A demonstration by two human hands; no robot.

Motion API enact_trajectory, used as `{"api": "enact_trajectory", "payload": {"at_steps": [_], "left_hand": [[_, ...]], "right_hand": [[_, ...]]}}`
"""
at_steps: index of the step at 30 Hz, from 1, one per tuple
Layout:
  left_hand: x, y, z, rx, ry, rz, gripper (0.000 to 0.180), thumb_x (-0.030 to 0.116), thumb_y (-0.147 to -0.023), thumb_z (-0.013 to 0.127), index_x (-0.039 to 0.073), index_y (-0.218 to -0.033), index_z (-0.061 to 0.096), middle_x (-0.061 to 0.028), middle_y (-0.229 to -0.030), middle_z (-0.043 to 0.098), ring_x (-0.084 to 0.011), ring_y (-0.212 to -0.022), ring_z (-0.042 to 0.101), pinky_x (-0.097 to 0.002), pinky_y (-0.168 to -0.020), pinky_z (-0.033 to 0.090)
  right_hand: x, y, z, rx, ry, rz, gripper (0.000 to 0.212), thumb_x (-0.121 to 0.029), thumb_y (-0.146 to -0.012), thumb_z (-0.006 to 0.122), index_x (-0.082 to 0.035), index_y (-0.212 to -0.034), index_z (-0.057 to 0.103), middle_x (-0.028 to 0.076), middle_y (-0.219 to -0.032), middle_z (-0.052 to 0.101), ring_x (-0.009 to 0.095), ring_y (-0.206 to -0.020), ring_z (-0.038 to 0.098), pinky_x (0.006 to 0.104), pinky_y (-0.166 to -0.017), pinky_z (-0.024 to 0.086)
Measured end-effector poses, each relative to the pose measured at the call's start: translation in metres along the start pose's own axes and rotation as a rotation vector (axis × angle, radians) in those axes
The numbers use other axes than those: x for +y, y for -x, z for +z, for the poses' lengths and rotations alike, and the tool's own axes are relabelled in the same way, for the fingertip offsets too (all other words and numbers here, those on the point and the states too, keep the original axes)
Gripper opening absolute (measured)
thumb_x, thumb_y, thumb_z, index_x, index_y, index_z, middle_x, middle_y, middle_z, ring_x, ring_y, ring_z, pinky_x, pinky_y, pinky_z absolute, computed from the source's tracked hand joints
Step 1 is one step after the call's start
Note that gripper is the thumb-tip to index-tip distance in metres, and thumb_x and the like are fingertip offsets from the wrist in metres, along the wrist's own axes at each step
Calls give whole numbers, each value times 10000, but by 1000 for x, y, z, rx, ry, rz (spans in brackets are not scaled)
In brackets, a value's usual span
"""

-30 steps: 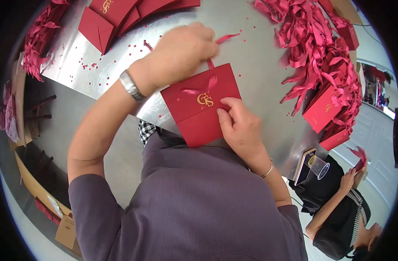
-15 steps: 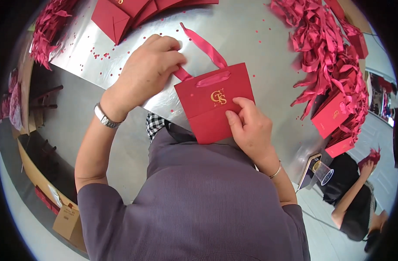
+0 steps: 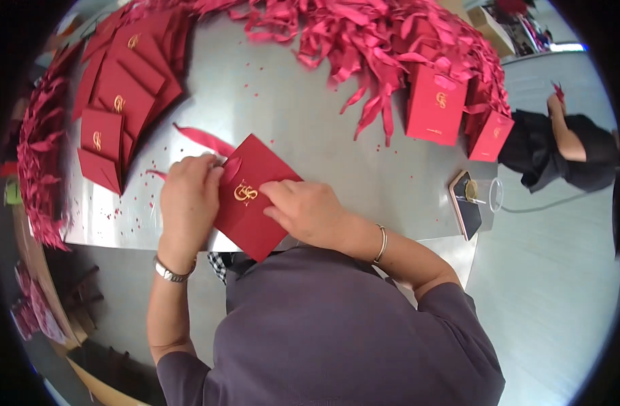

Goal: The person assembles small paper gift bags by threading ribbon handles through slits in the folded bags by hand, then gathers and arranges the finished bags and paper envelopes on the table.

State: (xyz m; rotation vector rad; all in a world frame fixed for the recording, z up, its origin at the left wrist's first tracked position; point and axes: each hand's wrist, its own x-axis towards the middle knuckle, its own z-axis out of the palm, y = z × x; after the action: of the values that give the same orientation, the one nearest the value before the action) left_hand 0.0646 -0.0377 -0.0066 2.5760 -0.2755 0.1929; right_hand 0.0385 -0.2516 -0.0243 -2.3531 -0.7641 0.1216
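A flat red paper gift bag (image 3: 257,161) with a gold monogram lies tilted at the near edge of the metal table, its top edge toward the left. A red ribbon (image 3: 203,139) is threaded through that edge, and its loose ends stick out to the left. My left hand (image 3: 188,203) is closed at the top edge, with the ribbon at its fingertips; part of the grip is hidden. From the right, my right hand (image 3: 311,214) holds the bag's side, thumb and fingers pressing on its front.
Red gift bags (image 3: 124,101) are stacked at the left, red punched dots (image 3: 112,214) near them. Ribboned bags (image 3: 435,105) line the far right. A phone (image 3: 464,203) and a clear plastic cup (image 3: 494,195) sit at the right edge. Beyond is another person (image 3: 567,145).
The bag has turned, its top edge now facing left instead of away from me. My left hand has moved from the ribbon's end to the bag's edge. The view has shifted.
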Motion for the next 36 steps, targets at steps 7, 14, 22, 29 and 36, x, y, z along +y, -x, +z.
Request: {"api": "enact_trajectory", "payload": {"at_steps": [7, 14, 22, 29, 36], "left_hand": [[29, -29, -7, -187, -4, -34, 207, 223, -857, 620, 44, -950, 664, -172, -936, 660, -349, -894, 621, -423, -769, 489], [22, -18, 12, -310, 15, -209, 246, 282, -793, 687, 70, -918, 699, -142, -852, 698, -313, -799, 673, -411, -715, 524], [35, -12, -40, -253, 379, -128, 169, 91, -746, 725, -3, -795, 593, -105, -666, 625, -168, -630, 615, -306, -579, 480], [57, -1, -80, 10, 852, 195, 143, -4, -809, 711, -9, -884, 590, -62, -849, 653, -125, -754, 612, -241, -708, 482], [35, 29, -43, 122, 847, 249, 132, 38, -846, 661, 29, -922, 554, -75, -1024, 626, -126, -927, 566, -256, -847, 443]], "right_hand": [[59, 9, -104, 331, 413, 59, 124, -94, -783, 575, -66, -899, 609, 100, -874, 606, 298, -837, 590, 391, -685, 496], [104, 25, -97, 70, 500, -29, 122, -169, -799, 572, -74, -860, 619, 76, -896, 595, 272, -949, 552, 398, -819, 453], [42, 11, -93, 407, 56, -185, 127, -190, -890, 601, -80, -955, 603, 94, -881, 654, 292, -871, 617, 414, -783, 468], [13, -44, -103, 376, -543, -95, 130, -157, -935, 576, -53, -1010, 600, 33, -809, 603, 130, -701, 577, 305, -628, 473], [15, -30, -52, -124, -1082, 227, 248, -240, -941, 555, -25, -1056, 601, 29, -845, 606, 107, -791, 558, 274, -695, 465]]}}
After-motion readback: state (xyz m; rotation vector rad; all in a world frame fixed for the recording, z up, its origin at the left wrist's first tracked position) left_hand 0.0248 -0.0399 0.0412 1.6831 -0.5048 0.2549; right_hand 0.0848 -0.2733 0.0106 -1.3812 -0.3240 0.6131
